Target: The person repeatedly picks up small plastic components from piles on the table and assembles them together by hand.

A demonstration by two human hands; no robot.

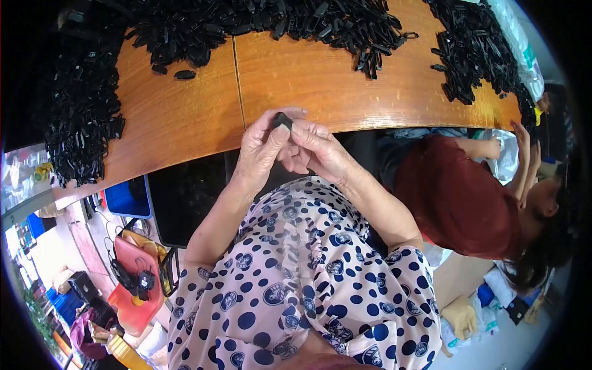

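Observation:
Just off the near edge of the table, both hands meet around a small black plastic part (282, 121). My left hand (259, 148) pinches it between thumb and fingers. From the other side, my right hand (320, 149) grips it with the thumb, its fingers curled beneath. The fingers cover much of the part, so its exact kind does not show. Beyond my hands, a large heap of similar black parts (271, 18) spreads along the far side. Two loose pieces, one of them a flat oval part (185, 74), lie apart from that heap.
The wooden table (185, 111) curves across in front, with more black parts piled at its left (80, 123) and right (475, 55). A person in a dark red shirt (459, 197) sits close on my right. Lower left are a blue bin (128, 198) and a pink chair (132, 308) holding black cables.

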